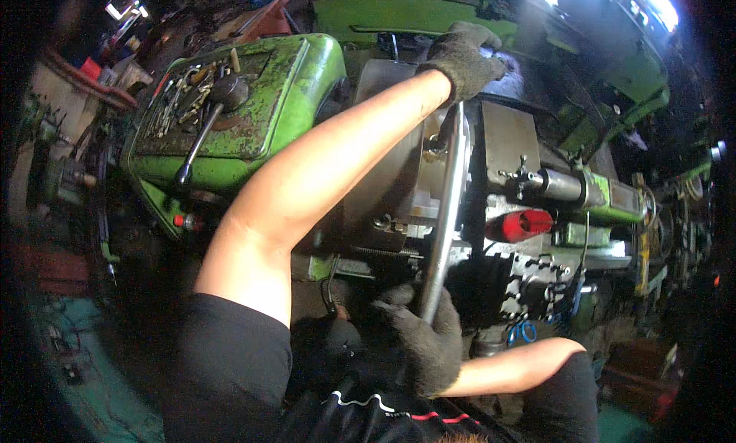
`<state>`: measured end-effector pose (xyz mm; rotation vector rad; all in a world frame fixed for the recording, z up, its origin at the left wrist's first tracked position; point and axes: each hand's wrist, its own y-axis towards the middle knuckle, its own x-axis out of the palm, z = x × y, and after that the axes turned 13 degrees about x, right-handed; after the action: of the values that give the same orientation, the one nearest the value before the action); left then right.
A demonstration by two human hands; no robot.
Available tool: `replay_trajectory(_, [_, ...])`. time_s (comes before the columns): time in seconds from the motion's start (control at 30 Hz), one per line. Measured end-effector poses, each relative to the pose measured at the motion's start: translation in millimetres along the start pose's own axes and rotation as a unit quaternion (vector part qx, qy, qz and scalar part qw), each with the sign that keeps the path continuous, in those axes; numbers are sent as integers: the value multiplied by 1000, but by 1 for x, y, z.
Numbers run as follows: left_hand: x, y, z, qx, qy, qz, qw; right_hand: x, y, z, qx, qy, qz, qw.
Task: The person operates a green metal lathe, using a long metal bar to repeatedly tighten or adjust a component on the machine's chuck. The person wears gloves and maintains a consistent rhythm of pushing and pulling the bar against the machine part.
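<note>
My right hand (429, 347), in a dark grey work glove, grips the near end of a long, shiny metal bar (445, 224). The bar slants away over a lathe, and its far end passes out of sight by my left wrist. At the far side of the large lathe chuck (383, 152) is my left hand (464, 60), gloved too. Its fingers are bent, with a gap between them and the thumb. Whether its palm touches the bar is hidden. Under the bar lie the chuck's pale metal jaws (429, 186).
Left of the chuck stands the green headstock (307, 83), with loose tools (184, 98) and a lever (201, 140) on it. To the right are a red object (523, 225), a toolpost (537, 286) and the tailstock (613, 194). Blue coiled wire (523, 333) lies near my right forearm.
</note>
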<state>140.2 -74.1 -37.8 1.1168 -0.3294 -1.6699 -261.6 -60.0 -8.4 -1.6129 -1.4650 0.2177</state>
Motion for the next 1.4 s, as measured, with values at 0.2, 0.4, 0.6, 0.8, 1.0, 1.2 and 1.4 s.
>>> replay_trajectory(0.2, [-9, 24, -40, 276, 80, -101, 953, 51, 8, -24, -33, 26, 1, 999])
replay_trajectory(0.4, [-52, 22, -36, 245, 218, -311, 892, -20, -19, -75, 49, 194, -243, 949])
replay_trajectory(0.6, [-51, 18, -38, 160, 162, -248, 942, -2, -69, -76, -298, -418, 241, 823])
replay_trajectory(0.8, [-54, 17, -26, 200, 141, -324, 914, 20, -50, -39, -385, -570, 553, 469])
replay_trajectory(1.0, [-80, 17, -14, 390, 136, -351, 840, 26, -26, -55, -237, -620, 631, 401])
replay_trajectory(1.2, [-69, 21, -29, 412, 131, -378, 819, 34, -25, -52, -214, -619, 616, 437])
replay_trajectory(1.4, [-49, 31, -31, 421, 171, -405, 793, 30, -36, -63, -242, -622, 599, 442])
